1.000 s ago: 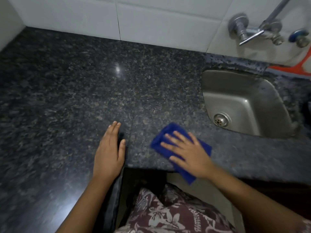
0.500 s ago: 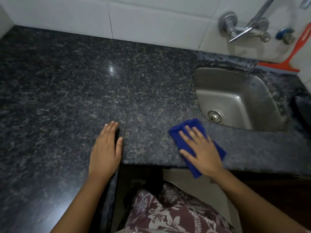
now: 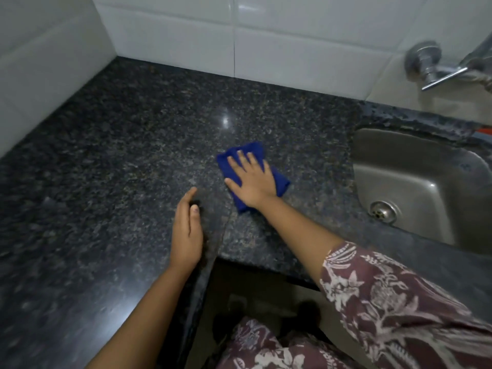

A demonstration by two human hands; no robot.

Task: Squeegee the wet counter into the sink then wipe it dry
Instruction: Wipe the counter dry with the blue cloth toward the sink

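Observation:
My right hand [image 3: 251,181] presses flat on a folded blue cloth [image 3: 281,182] in the middle of the dark speckled granite counter [image 3: 127,155], fingers spread over it. The cloth lies left of the steel sink [image 3: 415,182], well apart from its rim. My left hand [image 3: 187,230] rests on its edge on the counter near the inner corner of the front edge, fingers together, holding nothing. A sliver of the orange squeegee [image 3: 483,130] shows behind the sink at the right border.
White tiled walls [image 3: 186,33] close the counter at the back and left. A chrome wall tap [image 3: 436,67] hangs above the sink, whose drain [image 3: 382,211] sits at the front left. The counter's front edge [image 3: 266,265] forms an L around my body.
My right hand has slid the blue cloth from the front edge near the sink back and left toward the counter's middle. My left hand has tilted from flat onto its edge. The view shifted left.

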